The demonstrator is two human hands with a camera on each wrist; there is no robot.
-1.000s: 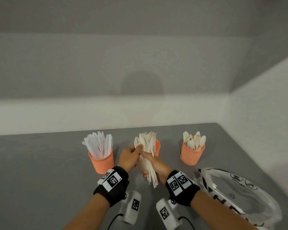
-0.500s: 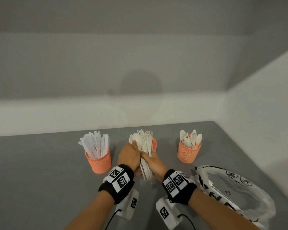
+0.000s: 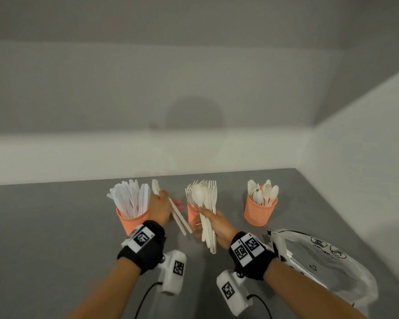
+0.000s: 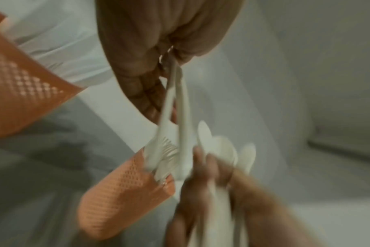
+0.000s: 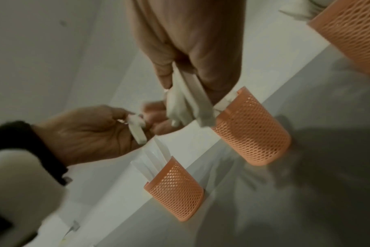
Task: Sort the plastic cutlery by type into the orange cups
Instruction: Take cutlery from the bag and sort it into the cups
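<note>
Three orange perforated plastic cups stand in a row on the grey tabletop (image 3: pixel 44 226), and everything here is easiest placed against the middle cup (image 3: pixel 192 212). It holds white plastic forks, tines up. To its left stands the cup of white plastic knives (image 3: pixel 132 221), blades fanned upward; to its right, well apart, the cup of white plastic spoons (image 3: pixel 260 211), bowls up.

The right hand (image 3: pixel 219 226) is just in front of the middle cup, fingers wrapped round a mixed bundle of white plastic cutlery (image 3: pixel 208 212). The bundle's long axis runs near upright, leaning slightly toward the person: handles down and toward me, fork tines and one spoon bowl at the top, level with the forks in the cup.

The left hand (image 3: pixel 160 207) is between the knife cup and the middle cup, pinching a couple of white plastic pieces (image 3: pixel 179 218). Their long axis slants, heads up beside the knives, handles pointing down and right toward the middle cup. The left wrist view is blurred, so I cannot tell their type.

Right of the middle cup and nearer the person lies a crumpled clear plastic bag (image 3: pixel 332 263) with black printing, too distorted to read. Both wrists wear black bands with square black-and-white coded tags.
</note>
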